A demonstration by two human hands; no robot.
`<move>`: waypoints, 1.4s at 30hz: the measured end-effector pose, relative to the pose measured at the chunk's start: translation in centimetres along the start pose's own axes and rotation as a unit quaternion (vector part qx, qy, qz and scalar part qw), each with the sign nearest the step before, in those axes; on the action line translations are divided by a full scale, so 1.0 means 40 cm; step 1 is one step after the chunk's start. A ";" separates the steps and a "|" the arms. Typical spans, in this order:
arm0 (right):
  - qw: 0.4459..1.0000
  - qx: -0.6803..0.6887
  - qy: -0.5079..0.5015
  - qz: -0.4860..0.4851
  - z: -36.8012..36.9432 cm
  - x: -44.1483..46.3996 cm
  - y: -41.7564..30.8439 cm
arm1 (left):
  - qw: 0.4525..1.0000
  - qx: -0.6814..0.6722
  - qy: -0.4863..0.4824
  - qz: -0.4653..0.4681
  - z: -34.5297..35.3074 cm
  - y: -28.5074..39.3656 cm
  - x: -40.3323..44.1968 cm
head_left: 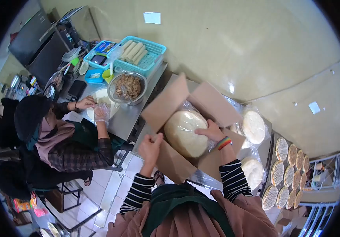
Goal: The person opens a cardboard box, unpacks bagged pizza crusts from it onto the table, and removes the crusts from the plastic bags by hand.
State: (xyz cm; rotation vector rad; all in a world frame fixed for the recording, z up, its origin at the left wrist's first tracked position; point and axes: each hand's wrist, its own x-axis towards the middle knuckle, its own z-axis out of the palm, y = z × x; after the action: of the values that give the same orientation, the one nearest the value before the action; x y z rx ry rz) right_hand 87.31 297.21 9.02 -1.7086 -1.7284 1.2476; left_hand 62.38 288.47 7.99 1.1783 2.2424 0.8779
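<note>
Box is standing on the tabletop (142, 137) toward its left end: cardboard box (174, 161), flaps spreading open. Pale round bundle (183, 136) in clear wrap is lying inside, tilting, its upper face showing; the layer count is hidden.

Right hand (213, 132): clamping on the bundle's right rim, thumb pressing on the upper face, other fingers mostly hiding behind the rim. Rainbow wristband (224, 143) is circling that wrist. Left hand (150, 151): fingers curling beside the left edge of the near flap; cannot tell whether they are gripping the cardboard or only resting against it.

Outside the box, toward the tabletop's right end, two wrapped packs are lying: one pack (253, 127) near the far right corner, another pack (252, 173) near the right near corner. Neither hand is touching them.

Progress, judged: handling is partway. Bundle is sitting within the box walls but is not yet free of the right hand; the flaps are not closed, and both outside packs are waiting unhandled. Cannot tell whether the bundle is going in or out.
</note>
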 end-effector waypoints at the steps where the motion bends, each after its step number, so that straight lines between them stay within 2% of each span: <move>1: 1.000 0.005 0.012 0.006 -0.004 -0.028 -0.036 | 0.999 0.000 0.035 0.012 -0.020 -0.016 0.007; 2: 0.999 0.017 0.045 0.003 -0.014 -0.055 -0.063 | 0.997 -0.001 0.068 0.028 -0.039 -0.030 0.016; 4: 0.994 0.035 0.099 0.012 -0.050 -0.142 -0.110 | 0.999 0.010 0.028 0.017 -0.078 -0.066 0.027; 5: 0.972 0.196 0.128 -0.031 -0.068 -0.197 -0.135 | 1.000 -0.008 0.015 0.015 -0.086 -0.090 0.028; 6: 0.921 0.348 0.155 -0.080 -0.086 -0.246 -0.154 | 1.000 -0.025 0.003 0.011 -0.090 -0.118 0.031; 7: 0.879 0.434 0.179 -0.082 -0.110 -0.295 -0.151 | 0.999 -0.032 -0.010 0.008 -0.092 -0.152 0.035; 9: 0.842 0.473 0.244 -0.086 -0.147 -0.401 -0.094 | 0.999 -0.030 -0.025 0.001 -0.085 -0.224 0.042; 12: 0.746 0.556 0.356 -0.087 -0.181 -0.543 0.049 | 0.999 -0.010 -0.042 0.011 -0.097 -0.240 0.012; 15: 0.646 0.619 0.434 -0.100 -0.194 -0.663 0.221 | 0.998 -0.059 -0.034 0.008 -0.069 -0.277 -0.026; 16: 0.637 0.606 0.466 -0.096 -0.196 -0.698 0.307 | 0.996 -0.088 -0.029 0.012 -0.066 -0.284 -0.034; 18: 0.622 0.632 0.459 -0.057 -0.183 -0.745 0.418 | 0.991 -0.128 -0.028 0.012 -0.048 -0.309 -0.053; 20: 0.672 0.498 0.541 0.090 -0.160 -0.754 0.616 | 0.985 -0.173 -0.028 0.007 -0.033 -0.290 -0.084; 21: 0.730 0.342 0.516 0.291 -0.151 -0.763 0.717 | 0.988 -0.151 0.016 0.036 -0.041 -0.261 -0.106; 22: 0.734 0.341 0.511 0.288 -0.166 -0.768 0.777 | 0.988 -0.129 0.064 0.064 -0.046 -0.236 -0.126; 23: 0.730 0.174 0.495 0.437 -0.187 -0.762 0.814 | 0.988 0.040 0.110 0.104 -0.055 -0.219 -0.139; 24: 0.692 -0.002 0.457 0.560 -0.205 -0.744 0.851 | 0.987 0.041 0.122 0.099 -0.051 -0.194 -0.159; 25: 0.733 -0.015 0.444 0.515 -0.230 -0.758 0.825 | 0.966 0.108 0.179 0.151 -0.051 -0.147 -0.190; 26: 0.740 -0.062 0.375 0.555 -0.266 -0.757 0.803 | 0.935 0.177 0.236 0.197 -0.051 -0.107 -0.219; 27: 0.748 -0.092 0.348 0.557 -0.291 -0.759 0.768 | 0.942 0.134 0.205 0.228 -0.045 -0.073 -0.248; 28: 0.693 -0.142 0.395 0.586 -0.309 -0.753 0.812 | 0.946 0.091 0.178 0.256 -0.034 -0.039 -0.280; 29: 0.711 -0.174 0.452 0.510 -0.327 -0.771 0.858 | 0.956 0.040 0.145 0.253 -0.017 -0.003 -0.315; 30: 0.736 -0.135 0.572 0.336 -0.342 -0.776 0.881 | 0.961 -0.013 0.115 0.250 0.005 0.033 -0.352; 31: 0.797 0.029 0.576 0.178 -0.379 -0.762 0.904 | 0.959 -0.056 0.098 0.259 0.021 0.061 -0.388; 33: 0.782 0.266 0.558 0.081 -0.404 -0.713 0.621 | 0.949 -0.132 0.049 0.283 0.045 0.105 -0.445; 34: 0.795 0.270 0.539 0.068 -0.419 -0.691 0.555 | 0.940 -0.168 0.015 0.297 0.053 0.121 -0.469; 36: 0.836 0.253 0.485 -0.033 -0.442 -0.659 0.439 | 0.911 -0.213 -0.069 0.347 0.056 0.145 -0.511; 37: 0.844 0.208 0.483 -0.101 -0.421 -0.650 0.317 | 0.896 -0.207 -0.137 0.368 0.046 0.162 -0.524; 38: 0.849 0.210 0.471 -0.115 -0.396 -0.633 0.267 | 0.876 -0.199 -0.205 0.389 0.028 0.182 -0.534; 39: 0.852 0.170 0.455 -0.193 -0.375 -0.620 0.229 | 0.881 -0.200 -0.187 0.387 0.007 0.207 -0.544; 41: 0.853 0.136 0.397 -0.312 -0.299 -0.619 0.133 | 0.821 -0.257 -0.228 0.457 -0.037 0.253 -0.560; 42: 0.881 0.107 0.303 -0.347 -0.271 -0.613 0.190 | 0.823 -0.253 -0.218 0.460 -0.055 0.257 -0.566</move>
State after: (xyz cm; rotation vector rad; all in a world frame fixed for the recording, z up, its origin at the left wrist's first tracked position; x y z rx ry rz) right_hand 104.46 276.30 15.78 -1.0215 -1.5116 0.4772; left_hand 78.62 273.12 19.10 1.9334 0.8989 1.2582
